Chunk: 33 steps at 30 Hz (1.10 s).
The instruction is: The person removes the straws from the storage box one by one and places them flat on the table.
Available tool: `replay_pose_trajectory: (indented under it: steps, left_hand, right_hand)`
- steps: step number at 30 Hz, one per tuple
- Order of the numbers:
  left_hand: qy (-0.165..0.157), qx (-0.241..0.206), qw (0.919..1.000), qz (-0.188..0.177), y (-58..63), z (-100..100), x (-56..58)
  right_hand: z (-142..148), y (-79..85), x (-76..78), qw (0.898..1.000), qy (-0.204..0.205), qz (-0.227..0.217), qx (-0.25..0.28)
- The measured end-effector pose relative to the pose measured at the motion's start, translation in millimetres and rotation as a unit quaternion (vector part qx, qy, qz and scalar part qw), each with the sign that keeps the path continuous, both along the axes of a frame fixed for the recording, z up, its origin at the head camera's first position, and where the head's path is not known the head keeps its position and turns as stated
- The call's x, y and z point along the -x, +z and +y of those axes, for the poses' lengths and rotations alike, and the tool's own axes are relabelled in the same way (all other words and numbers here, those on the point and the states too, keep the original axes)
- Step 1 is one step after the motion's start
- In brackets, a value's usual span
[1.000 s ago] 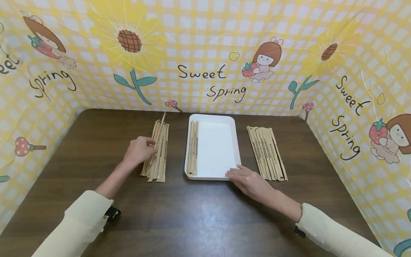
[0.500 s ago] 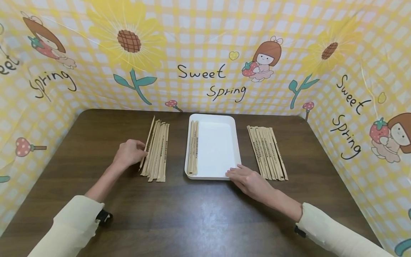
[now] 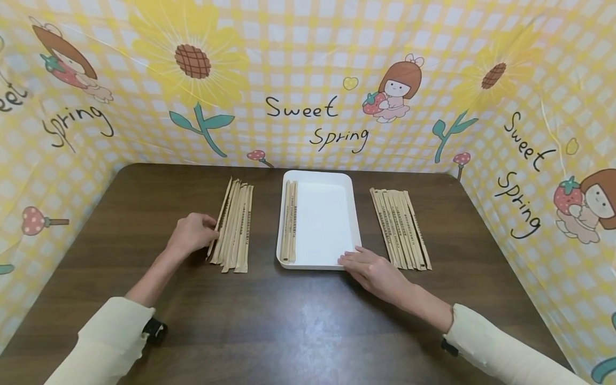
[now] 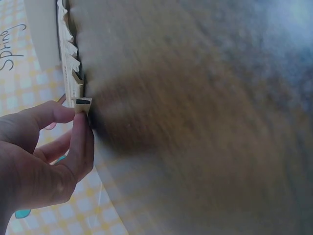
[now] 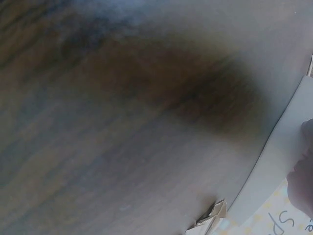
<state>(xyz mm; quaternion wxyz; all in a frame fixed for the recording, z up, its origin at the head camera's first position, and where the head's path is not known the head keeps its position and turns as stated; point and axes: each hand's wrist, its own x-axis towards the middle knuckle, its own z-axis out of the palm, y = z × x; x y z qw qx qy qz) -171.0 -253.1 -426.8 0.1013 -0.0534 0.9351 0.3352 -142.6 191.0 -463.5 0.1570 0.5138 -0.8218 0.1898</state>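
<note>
My left hand (image 3: 191, 233) pinches the leftmost slim, brown paper-wrapped stick (image 3: 223, 209) at the edge of the left pile. Between thumb and fingertips, the left wrist view shows the end of this stick (image 4: 83, 104) with a dark mark. The pile (image 3: 240, 230) lies close against it on the right. In the middle stands a white rectangular tray (image 3: 327, 224), with a few similar sticks (image 3: 291, 222) along its left wall. The fingers of my right hand (image 3: 372, 272) rest on the tray's near right corner; only part of that hand shows in the right wrist view.
Right of the tray lies a row of several more paper-wrapped sticks (image 3: 399, 230). All of it stands on a dark wooden table (image 3: 269, 326). A yellow checked cloth (image 3: 298, 53) with printed flowers and figures encloses the back and sides.
My left hand has moved left with one stick, from above the pile to its left edge, and has come down slightly. The right hand and tray have stayed put.
</note>
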Motion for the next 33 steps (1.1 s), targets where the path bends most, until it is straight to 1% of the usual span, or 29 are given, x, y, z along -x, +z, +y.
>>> replay_pose_trajectory:
  steps: [6, 12, 14, 19, 22, 25, 30, 33]
  left_hand:
    - [-0.006, -0.015, 0.9999, 0.003, -1.0, 1.3, -0.8]
    - [-0.007, -0.021, 0.9997, 0.003, 1.4, 2.2, -1.7]
    - [-0.008, -0.025, 0.9996, 0.009, 2.4, 2.2, -2.0]
    - [-0.010, -0.033, 0.9982, 0.048, 6.9, 7.3, -0.5]
    - [-0.017, -0.042, 0.9965, 0.070, 10.9, 16.4, 1.6]
    - [-0.028, -0.043, 0.9952, 0.083, 15.8, 29.7, 4.7]
    - [-0.050, -0.056, 0.9929, 0.092, 27.7, 57.8, 10.7]
    - [-0.068, -0.069, 0.9897, 0.105, 35.2, 77.9, 13.5]
  right_hand:
    - [0.0, -0.2, 0.2, 1.000, 0.002, 0.000, 0.002]
    - [-0.2, -0.2, 0.0, 1.000, 0.002, 0.000, 0.002]
    - [0.0, 0.1, 0.0, 1.000, 0.000, 0.000, 0.000]
    - [-0.3, 1.2, 0.0, 1.000, -0.002, -0.001, -0.002]
    - [-0.3, 1.0, 0.2, 1.000, 0.000, 0.002, 0.002]
    - [0.0, 0.3, 0.7, 1.000, 0.002, 0.006, 0.005]
    - [0.2, -0.4, 0.9, 1.000, 0.001, 0.007, 0.005]
    - [0.1, 0.0, 1.0, 1.000, 0.002, 0.006, 0.004]
